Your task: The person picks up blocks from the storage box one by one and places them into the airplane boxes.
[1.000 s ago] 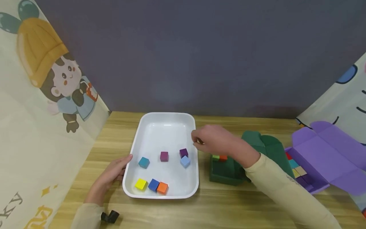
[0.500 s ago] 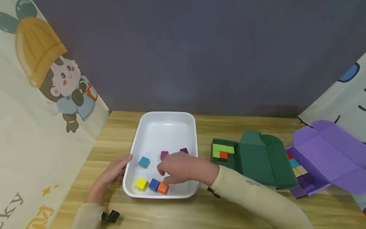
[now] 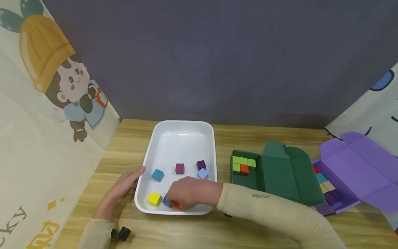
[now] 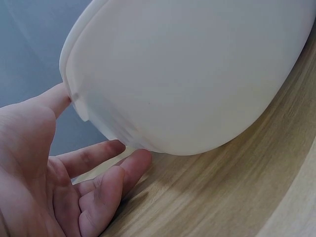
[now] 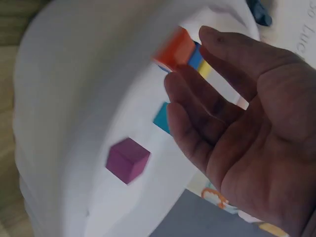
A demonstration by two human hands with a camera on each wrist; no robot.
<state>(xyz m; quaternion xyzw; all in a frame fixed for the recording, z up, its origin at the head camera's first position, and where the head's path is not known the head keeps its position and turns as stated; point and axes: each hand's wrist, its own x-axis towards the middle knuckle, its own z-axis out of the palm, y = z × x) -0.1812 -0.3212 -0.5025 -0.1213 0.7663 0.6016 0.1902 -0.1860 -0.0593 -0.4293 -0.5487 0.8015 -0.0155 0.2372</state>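
My right hand [image 3: 189, 193] is low over the front of a white tray [image 3: 183, 138], beside an orange cube [image 3: 176, 205] it partly covers. In the right wrist view its thumb and fingers stand apart near the orange cube [image 5: 177, 49], not closed on it. A blue cube [image 3: 166, 200] and a yellow cube [image 3: 154, 199] lie just left. Farther back in the tray are teal [image 3: 158, 175], magenta [image 3: 179, 168], dark purple [image 3: 200, 165] and light blue [image 3: 202, 174] cubes. My left hand [image 3: 123, 186] holds the tray's left side, thumb on the rim, fingertips against the outer wall.
Right of the tray sits an open green box [image 3: 245, 179] with several light green cubes [image 3: 240, 160] and one red-orange cube [image 3: 244, 169]. Beyond it is an open purple box [image 3: 345, 204] holding colored cubes. A dark panel [image 3: 199, 62] rises behind the wooden table [image 3: 130, 145].
My right hand has moved left and toward me, from the tray's right rim to the orange cube, uncovering the green box. The left hand has stayed on the tray.
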